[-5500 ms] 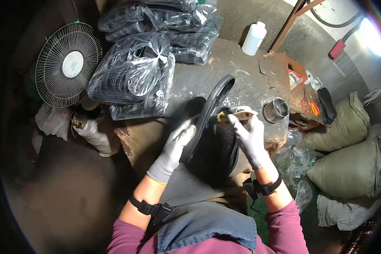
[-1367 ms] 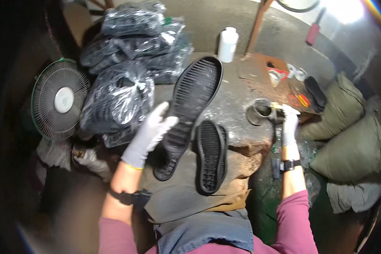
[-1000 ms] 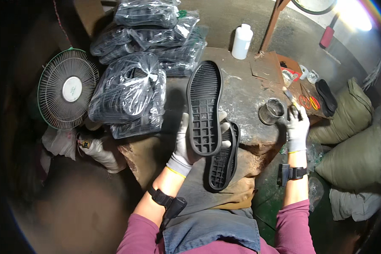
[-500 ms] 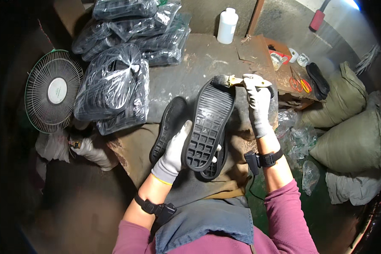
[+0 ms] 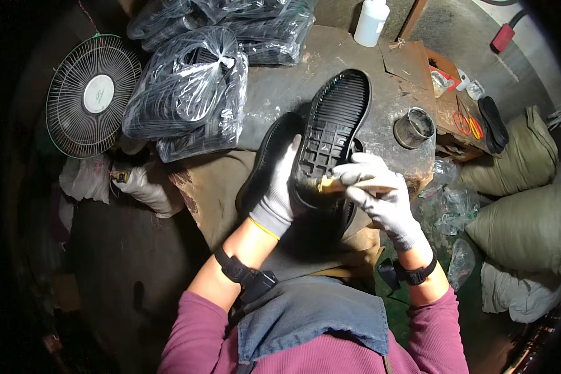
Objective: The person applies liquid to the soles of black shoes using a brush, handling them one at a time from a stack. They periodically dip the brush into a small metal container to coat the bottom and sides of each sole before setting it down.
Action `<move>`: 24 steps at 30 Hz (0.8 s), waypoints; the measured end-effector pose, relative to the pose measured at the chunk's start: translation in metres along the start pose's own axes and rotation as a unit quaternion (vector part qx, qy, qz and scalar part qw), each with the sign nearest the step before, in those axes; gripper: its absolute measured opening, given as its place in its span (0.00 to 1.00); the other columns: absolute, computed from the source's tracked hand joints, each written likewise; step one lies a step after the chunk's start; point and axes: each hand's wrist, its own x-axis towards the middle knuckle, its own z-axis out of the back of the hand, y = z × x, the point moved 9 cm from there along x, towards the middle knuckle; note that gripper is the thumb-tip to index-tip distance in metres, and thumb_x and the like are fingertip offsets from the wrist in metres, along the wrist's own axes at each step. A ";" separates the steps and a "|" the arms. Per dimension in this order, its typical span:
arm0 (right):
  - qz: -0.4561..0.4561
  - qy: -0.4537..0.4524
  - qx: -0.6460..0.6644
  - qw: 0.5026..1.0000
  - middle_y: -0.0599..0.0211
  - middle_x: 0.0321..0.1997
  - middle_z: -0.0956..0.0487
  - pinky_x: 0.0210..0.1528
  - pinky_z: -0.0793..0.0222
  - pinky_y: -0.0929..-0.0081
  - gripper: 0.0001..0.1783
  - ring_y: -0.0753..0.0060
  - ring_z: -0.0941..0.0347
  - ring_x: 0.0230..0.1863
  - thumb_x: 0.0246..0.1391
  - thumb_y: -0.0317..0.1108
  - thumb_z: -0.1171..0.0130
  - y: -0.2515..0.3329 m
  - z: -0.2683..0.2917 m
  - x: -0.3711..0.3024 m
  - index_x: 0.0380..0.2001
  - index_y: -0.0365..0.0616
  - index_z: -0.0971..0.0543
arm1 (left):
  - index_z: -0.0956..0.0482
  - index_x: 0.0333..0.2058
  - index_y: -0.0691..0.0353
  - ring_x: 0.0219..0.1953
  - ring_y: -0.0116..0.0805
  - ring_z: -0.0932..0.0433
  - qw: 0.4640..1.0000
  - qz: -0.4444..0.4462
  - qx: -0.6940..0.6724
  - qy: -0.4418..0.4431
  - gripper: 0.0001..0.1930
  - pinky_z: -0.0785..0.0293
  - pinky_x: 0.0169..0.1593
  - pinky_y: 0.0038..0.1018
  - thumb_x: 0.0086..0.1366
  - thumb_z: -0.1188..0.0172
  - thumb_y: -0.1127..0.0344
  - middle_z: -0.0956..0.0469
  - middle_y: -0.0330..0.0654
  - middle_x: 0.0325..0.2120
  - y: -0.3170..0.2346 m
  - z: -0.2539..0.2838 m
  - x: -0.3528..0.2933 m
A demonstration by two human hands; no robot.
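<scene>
In a pale work glove, my left hand (image 5: 279, 187) grips a black shoe sole (image 5: 331, 121) by its left edge, its ribbed and gridded face turned up. Other black soles (image 5: 263, 165) lie beneath and to the left of it; how they are held is partly hidden. My gloved right hand (image 5: 380, 193) is closed round the handle of a paintbrush (image 5: 336, 186). The bristles rest on the near, rounded end of the sole, hiding that part. Beyond the right hand, a dark-stained metal tin (image 5: 414, 128) stands on the workbench (image 5: 274, 93).
Plastic-bagged bundles of black soles (image 5: 187, 93) are piled at the back left, beside a fan (image 5: 96, 93). A white bottle (image 5: 371, 23) stands at the back. On the right are orange-handled scissors (image 5: 470, 124), another black sole (image 5: 494, 124) and green sacks (image 5: 523, 218).
My right hand has brought the brush from the sole's far end to its near end. The tin now shows fully, and the whole view has shifted.
</scene>
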 end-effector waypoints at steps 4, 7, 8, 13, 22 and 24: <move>0.042 0.049 -0.029 0.997 0.69 0.43 0.16 0.58 0.31 0.64 0.10 0.62 0.25 0.53 0.49 0.30 0.29 0.020 -0.004 -0.006 0.37 0.46 0.16 | 0.35 0.61 0.67 0.49 0.52 0.20 0.989 0.067 0.102 0.080 0.33 0.22 0.54 0.47 0.75 0.65 0.43 0.23 0.55 0.51 -0.019 -0.012 -0.007; -0.068 0.028 0.052 0.996 0.68 0.42 0.17 0.54 0.29 0.66 0.09 0.65 0.23 0.51 0.50 0.29 0.30 0.002 0.004 -0.017 0.36 0.45 0.16 | 0.33 0.61 0.66 0.43 0.52 0.17 0.970 0.029 0.240 -0.009 0.32 0.18 0.46 0.47 0.76 0.64 0.44 0.22 0.57 0.48 -0.029 0.002 -0.009; -0.128 -0.010 0.089 0.988 0.69 0.39 0.17 0.47 0.27 0.73 0.09 0.73 0.23 0.44 0.52 0.29 0.32 -0.001 0.005 -0.019 0.37 0.44 0.17 | 0.33 0.62 0.65 0.44 0.42 0.17 0.950 0.034 0.310 -0.005 0.29 0.19 0.50 0.40 0.77 0.65 0.46 0.21 0.52 0.49 -0.029 -0.009 -0.015; -0.262 -0.142 0.036 0.954 0.74 0.34 0.20 0.36 0.33 0.85 0.09 0.87 0.29 0.33 0.55 0.29 0.35 -0.015 0.044 -0.020 0.40 0.42 0.19 | 0.34 0.63 0.65 0.50 0.26 0.22 0.889 -0.006 0.458 -0.014 0.26 0.28 0.56 0.23 0.78 0.63 0.52 0.22 0.43 0.51 -0.026 -0.026 -0.026; -0.120 -0.267 -0.157 0.943 0.69 0.35 0.19 0.40 0.29 0.81 0.09 0.82 0.25 0.36 0.57 0.30 0.36 -0.029 0.130 0.005 0.40 0.39 0.20 | 0.33 0.62 0.65 0.50 0.26 0.23 0.897 -0.005 0.440 -0.024 0.24 0.26 0.54 0.25 0.78 0.59 0.55 0.24 0.40 0.53 -0.011 -0.023 -0.033; -0.111 -0.275 -0.232 0.926 0.64 0.34 0.18 0.39 0.28 0.81 0.08 0.80 0.24 0.34 0.55 0.32 0.34 -0.009 0.128 0.014 0.37 0.41 0.20 | 0.33 0.62 0.65 0.50 0.27 0.23 0.914 0.005 0.405 -0.032 0.24 0.25 0.53 0.26 0.78 0.60 0.54 0.24 0.40 0.53 -0.008 -0.015 -0.035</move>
